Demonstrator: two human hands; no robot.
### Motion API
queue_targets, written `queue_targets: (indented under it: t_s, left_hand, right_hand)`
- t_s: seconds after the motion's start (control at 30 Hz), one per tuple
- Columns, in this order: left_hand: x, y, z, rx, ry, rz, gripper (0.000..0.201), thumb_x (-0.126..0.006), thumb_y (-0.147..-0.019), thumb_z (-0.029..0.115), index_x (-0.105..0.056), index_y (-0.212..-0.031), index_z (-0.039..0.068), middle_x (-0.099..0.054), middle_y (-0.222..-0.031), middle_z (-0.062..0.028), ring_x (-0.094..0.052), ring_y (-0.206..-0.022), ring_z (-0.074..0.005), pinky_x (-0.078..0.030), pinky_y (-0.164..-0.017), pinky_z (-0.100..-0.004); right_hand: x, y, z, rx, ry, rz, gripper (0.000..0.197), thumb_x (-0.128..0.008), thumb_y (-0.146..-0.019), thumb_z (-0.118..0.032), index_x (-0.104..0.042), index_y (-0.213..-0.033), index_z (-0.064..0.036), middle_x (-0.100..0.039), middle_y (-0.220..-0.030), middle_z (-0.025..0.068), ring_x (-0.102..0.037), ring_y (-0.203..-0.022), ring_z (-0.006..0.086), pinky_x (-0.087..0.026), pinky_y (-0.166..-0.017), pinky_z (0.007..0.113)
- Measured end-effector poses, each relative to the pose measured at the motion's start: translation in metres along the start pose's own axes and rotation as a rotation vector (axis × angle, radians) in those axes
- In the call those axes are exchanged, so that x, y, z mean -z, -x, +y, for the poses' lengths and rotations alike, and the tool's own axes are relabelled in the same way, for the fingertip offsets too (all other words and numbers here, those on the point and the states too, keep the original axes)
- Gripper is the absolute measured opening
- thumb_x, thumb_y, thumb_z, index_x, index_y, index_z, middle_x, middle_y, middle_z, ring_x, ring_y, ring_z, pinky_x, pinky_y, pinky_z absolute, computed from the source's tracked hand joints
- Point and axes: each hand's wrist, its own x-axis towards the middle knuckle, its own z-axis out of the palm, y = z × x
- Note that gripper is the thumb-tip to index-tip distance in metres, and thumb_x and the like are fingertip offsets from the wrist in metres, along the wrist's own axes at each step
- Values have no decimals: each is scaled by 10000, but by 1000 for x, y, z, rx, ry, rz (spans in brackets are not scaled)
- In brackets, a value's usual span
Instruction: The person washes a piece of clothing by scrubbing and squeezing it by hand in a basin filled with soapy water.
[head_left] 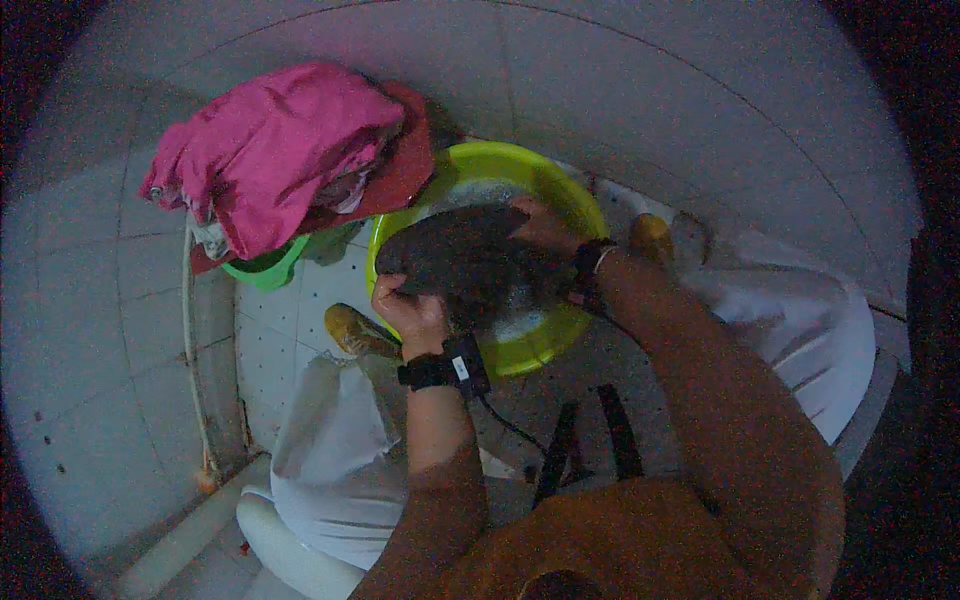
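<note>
A dark, wet-looking cloth or garment (450,250) is stretched between my two hands over a yellow-green basin (580,190). Suds and water (515,322) show around it inside the basin. My left hand (412,308) grips the cloth's near left edge, fingers curled round it. At its far right part, my right hand (545,225) is closed on the same cloth, its fingertips partly hidden. The cloth's exact kind is too dim to tell.
Pink clothing (285,150) lies heaped on a red surface (412,150) at the far left, above a green container (268,268). A pale pipe (190,340) runs down the left side. Tiled wall (600,80) rises behind the basin. My shoes (352,330) stand beside it.
</note>
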Motion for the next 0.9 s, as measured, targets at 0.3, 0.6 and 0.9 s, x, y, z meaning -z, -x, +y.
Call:
queue_targets:
  t_s: [0.3, 0.6, 0.9]
  left_hand:
    - [17, 0, -41, 180, -108, 30, 411, -461, -818, 404, -514, -1012, 45, -543, -997, -101, -521, -900, -255, -431, -797, -389]
    - [38, -25, -47, 241, -168, 47, 453, -416, -814, 465, -494, -1039, 79, -523, -1052, -83, -495, -961, -230, -393, -841, -368]
    - [43, -47, -30, 266, 87, -131, 420, -401, -794, 399, -511, -1014, 60, -534, -1015, -102, -515, -916, -257, -415, -814, -373]
  right_hand:
    - [-46, 5, -55, 700, 249, -64, 566, -662, -614, -228, -465, -1102, -20, -305, -1253, 129, -273, -1164, 283, -210, -981, 375]
    - [-95, -19, -54, 239, 346, 418, 504, -651, -673, -267, -461, -1059, -5, -482, -1057, 167, -449, -998, 294, -359, -854, 379]
    - [-96, -20, -93, 280, 326, 250, 458, -604, -732, -259, -452, -1073, 6, -506, -1046, 184, -487, -972, 279, -370, -847, 360]
